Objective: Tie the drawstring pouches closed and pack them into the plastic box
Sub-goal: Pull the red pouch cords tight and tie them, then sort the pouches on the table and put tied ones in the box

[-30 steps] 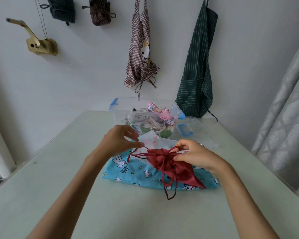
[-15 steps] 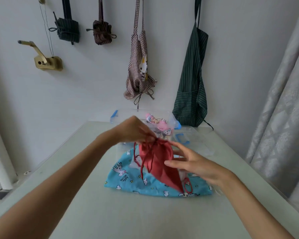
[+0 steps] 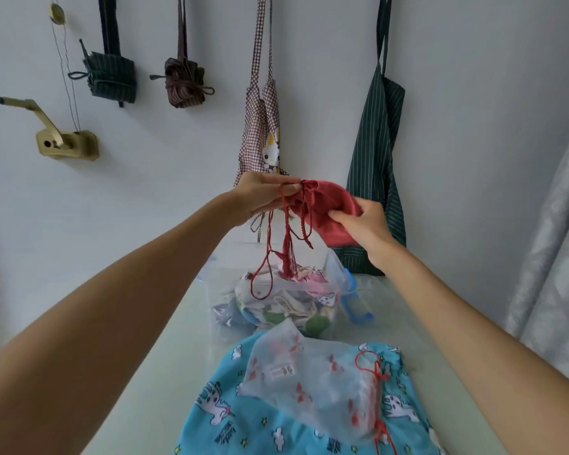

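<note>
**Red pouch held up over the box, both arms outstretched**

Both arms reach forward and up, away from the body, with the red pouch [image 3: 322, 205] raised between the hands above the plastic box [image 3: 276, 303].

The left hand [image 3: 260, 197] is at the gathered mouth of the pouch, fingers curled and pinching the puckered neck together with the red cord [image 3: 288, 244]. From this hand the cord ends hang straight down in loops and a braided tail, dangling just above the contents of the box.

The right hand [image 3: 362, 221], slightly lower and to the right, grips the body of the pouch from below, thumb on the near side and fingers wrapped behind the cloth. The pouch lies roughly sideways between the two hands, its mouth towards the left hand.

Below the hands, the plastic box sits on the surface [image 3: 165, 356] with several pouches already inside; a blue-edged lid [image 3: 355, 307] lies beside it, under the right forearm. Nearer the body, between the two forearms, a sheer white pouch [image 3: 309, 379] with a red drawstring rests on a blue cartoon-print pouch [image 3: 253, 428].
</note>
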A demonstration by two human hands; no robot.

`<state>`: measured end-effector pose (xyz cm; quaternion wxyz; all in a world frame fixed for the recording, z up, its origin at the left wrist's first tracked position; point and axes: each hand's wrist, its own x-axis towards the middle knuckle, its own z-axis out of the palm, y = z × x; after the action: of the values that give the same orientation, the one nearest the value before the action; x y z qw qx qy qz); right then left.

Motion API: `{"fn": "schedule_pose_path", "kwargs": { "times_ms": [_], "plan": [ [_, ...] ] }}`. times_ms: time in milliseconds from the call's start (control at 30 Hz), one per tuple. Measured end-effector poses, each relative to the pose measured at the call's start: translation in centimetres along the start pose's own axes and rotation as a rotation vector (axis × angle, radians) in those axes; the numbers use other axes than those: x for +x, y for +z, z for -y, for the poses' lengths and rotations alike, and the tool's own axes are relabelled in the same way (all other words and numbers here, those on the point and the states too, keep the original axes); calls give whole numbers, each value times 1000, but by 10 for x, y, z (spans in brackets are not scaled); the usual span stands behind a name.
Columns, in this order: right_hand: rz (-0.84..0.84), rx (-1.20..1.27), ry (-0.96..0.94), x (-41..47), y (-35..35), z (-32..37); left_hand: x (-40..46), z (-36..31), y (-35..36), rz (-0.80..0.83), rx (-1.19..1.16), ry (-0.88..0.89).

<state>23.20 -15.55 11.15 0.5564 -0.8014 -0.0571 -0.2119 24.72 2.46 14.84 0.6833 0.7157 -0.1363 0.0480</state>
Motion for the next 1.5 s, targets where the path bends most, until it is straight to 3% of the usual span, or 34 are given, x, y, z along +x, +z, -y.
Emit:
{"fn": "schedule_pose_path", "kwargs": {
  "times_ms": [100,167,200,267,333,467,533,633,700,800,867,967,1033,1100,1133,1200,1333,1400,1500],
  "plan": [
    [-122,-38,-122,14,18,-12,19,14,-13,-57,53,87],
    [-77,-91,-172,14,35,-24,24,33,-30,-110,290,83],
    [44,-148,-171,13,45,-32,25,47,-41,-89,489,10],
    [439,-399,-109,10,63,-45,22,65,-63,84,821,-303],
    [733,-627,8,7,77,-54,17,69,-77,189,921,-531],
    [839,-613,126,3,87,-58,16,73,-68,164,1007,-300],
    [884,-585,119,4,85,-56,12,86,-56,333,1143,-215],
    [823,-601,-7,9,76,-51,10,109,-44,529,1298,-306],
    [741,-729,-78,12,72,-56,13,115,-44,514,1322,-444],
    [832,-813,-34,10,69,-67,15,114,-47,410,1377,-493],
    [771,-720,-23,9,68,-70,13,111,-47,253,1411,-382],
    [521,-705,-212,1,52,-66,-6,96,-40,-81,1420,-123],
    [376,-626,-357,-20,35,-60,-29,88,-30,-293,1342,62],
    [295,-571,-421,-53,13,-61,-65,86,-16,-397,1201,200],
    [271,-577,-413,-67,2,-67,-81,90,-9,-369,1128,220],
    [228,-609,-293,-93,-19,-82,-116,104,6,-163,1037,179],
    [282,-780,54,-129,-35,-124,-165,146,45,237,1102,39],
    [361,-863,126,-142,-34,-140,-176,163,65,309,1171,61],
    [308,-900,99,-150,-34,-145,-176,174,81,346,1296,97]
  ]
}}
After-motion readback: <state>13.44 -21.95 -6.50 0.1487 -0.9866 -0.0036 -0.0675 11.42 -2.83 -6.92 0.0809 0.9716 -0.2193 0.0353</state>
